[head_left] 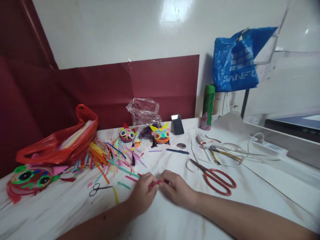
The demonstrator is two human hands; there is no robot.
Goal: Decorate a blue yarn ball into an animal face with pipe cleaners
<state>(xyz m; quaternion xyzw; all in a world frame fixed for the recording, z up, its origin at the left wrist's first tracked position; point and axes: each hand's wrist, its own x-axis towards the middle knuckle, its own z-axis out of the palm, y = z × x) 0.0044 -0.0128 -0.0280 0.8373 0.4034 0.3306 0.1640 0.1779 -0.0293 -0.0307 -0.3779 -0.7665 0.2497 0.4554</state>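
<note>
My left hand [143,192] and my right hand [177,189] are closed close together at the front middle of the table. Between their fingertips runs a short piece of pinkish-red pipe cleaner [159,182], which both hands pinch; its ends are mostly hidden. Left of my left hand lie cut pipe cleaner pieces, a teal one [124,185] and a yellow one [115,195]. Small black scissors [96,189] rest farther left. To the right of my right hand are large red-handled scissors [217,180].
A heap of coloured pipe cleaners [100,153] spreads beside a red plastic bag [62,143]. Colourful animal-face figures [161,135] stand at the back and a larger one [32,180] at left. A phone [177,124], pliers [215,155], cables and a green spray can [208,106] are behind.
</note>
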